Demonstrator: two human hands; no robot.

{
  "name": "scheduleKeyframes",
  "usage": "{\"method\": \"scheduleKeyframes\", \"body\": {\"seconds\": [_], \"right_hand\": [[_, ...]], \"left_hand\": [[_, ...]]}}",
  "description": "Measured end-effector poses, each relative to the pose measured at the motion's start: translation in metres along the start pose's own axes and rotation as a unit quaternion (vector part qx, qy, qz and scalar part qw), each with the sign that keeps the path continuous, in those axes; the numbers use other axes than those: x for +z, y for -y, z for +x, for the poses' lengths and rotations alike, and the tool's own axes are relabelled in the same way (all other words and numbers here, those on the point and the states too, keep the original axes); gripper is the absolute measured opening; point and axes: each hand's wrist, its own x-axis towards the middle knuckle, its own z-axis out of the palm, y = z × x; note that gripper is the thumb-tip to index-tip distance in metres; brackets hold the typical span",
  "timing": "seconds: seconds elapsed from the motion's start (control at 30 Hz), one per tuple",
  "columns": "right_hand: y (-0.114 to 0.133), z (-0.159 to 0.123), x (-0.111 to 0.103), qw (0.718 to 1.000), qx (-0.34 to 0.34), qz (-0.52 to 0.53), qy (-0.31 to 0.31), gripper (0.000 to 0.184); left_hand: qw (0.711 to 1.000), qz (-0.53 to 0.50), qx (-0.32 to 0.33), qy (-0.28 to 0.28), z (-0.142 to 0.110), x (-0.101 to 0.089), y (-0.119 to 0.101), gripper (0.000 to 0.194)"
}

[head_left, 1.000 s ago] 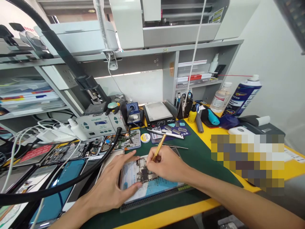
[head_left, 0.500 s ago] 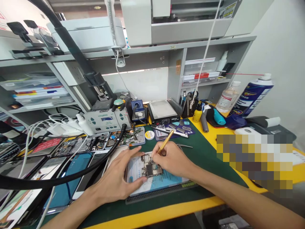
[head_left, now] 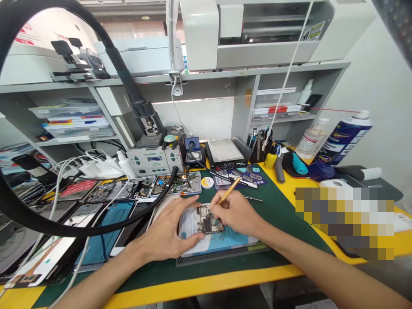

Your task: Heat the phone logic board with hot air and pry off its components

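Observation:
A bare phone circuit board (head_left: 210,225) lies on a white-and-blue work pad (head_left: 240,242). My left hand (head_left: 167,229) frames it, with the thumb at its lower left corner and a fingertip at its upper left, apparently gripping it by those edges. In my right hand (head_left: 236,212) is a slim gold pen-shaped tool (head_left: 230,189), pinched and tilted over the board's upper right part. The tool's tip is hidden behind the fingers. Behind the right hand, thin metal tweezers (head_left: 253,198) lie on the green mat (head_left: 283,231).
A tray of small phone parts (head_left: 193,184) and a round white tin (head_left: 207,183) stand behind the board. Several phones, one with a blue back (head_left: 106,234), lie to the left. A black hose (head_left: 80,231) loops across them. A spray can (head_left: 346,137) stands far right.
The camera view has shifted, so the whole scene sits slightly further right. Both hands keep their places at the board, and the gold tool stays in my right hand.

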Motion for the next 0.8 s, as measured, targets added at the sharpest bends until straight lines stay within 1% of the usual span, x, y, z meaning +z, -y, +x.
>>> {"method": "scheduleKeyframes", "body": {"seconds": [0.13,0.6,0.8], "right_hand": [[-0.0022,0.0007,0.0013,1.0,-0.001,0.004,0.001,0.008],[0.0004,-0.0025,0.0035,1.0,-0.001,-0.005,0.028,0.011],[-0.0022,-0.0031,0.0038,0.999,-0.007,-0.008,0.032,0.012]], "left_hand": [[1.0,0.003,-0.007,0.014,0.0017,-0.0035,-0.0046,0.076],[1.0,0.0,0.0,0.009,-0.0013,-0.0061,-0.006,0.073],[1.0,0.007,0.001,0.018,-0.0017,-0.0067,-0.0072,0.073]]}}
